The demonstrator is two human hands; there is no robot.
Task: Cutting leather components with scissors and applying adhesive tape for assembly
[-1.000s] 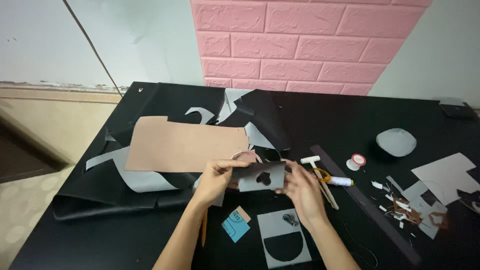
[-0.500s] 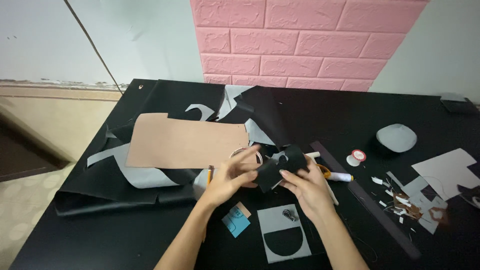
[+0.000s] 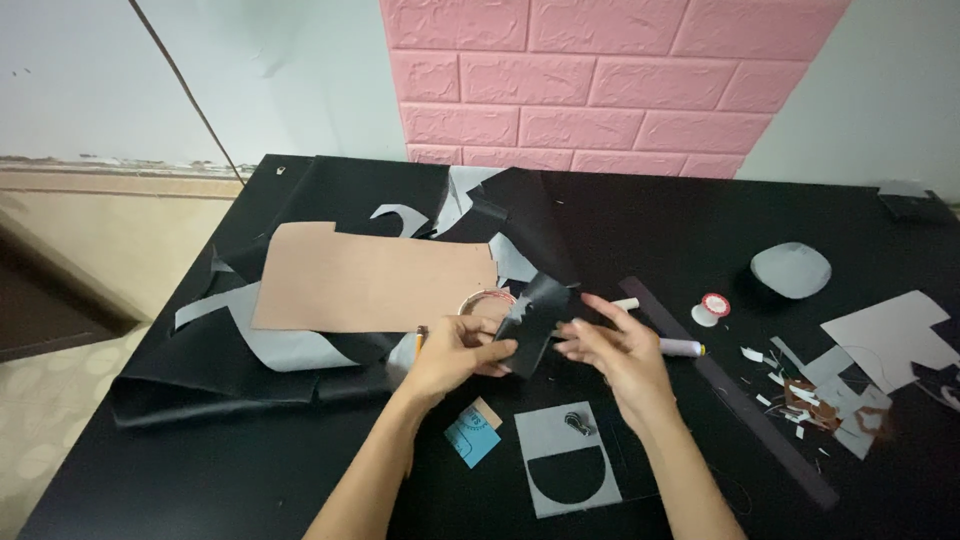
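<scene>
- Black cutout (image 3: 533,322) is held above the bench (image 3: 700,230), tilted, between both hands.
- Left hand (image 3: 455,350) fingers pinch its lower edge.
- Right hand (image 3: 612,345) fingers are spread, just beside it.
- Looks thin, light, floppy; best gripped at the edges.

left hand (image 3: 458,352): fingers curled, thumb and fingertips pinched shut, palm turned toward the right | right hand (image 3: 618,345): open, fingers spread and pointing left, index raised, pinching nothing | 2 bare forearms rising from the bottom edge, angled inward | hands near, not touching
</scene>
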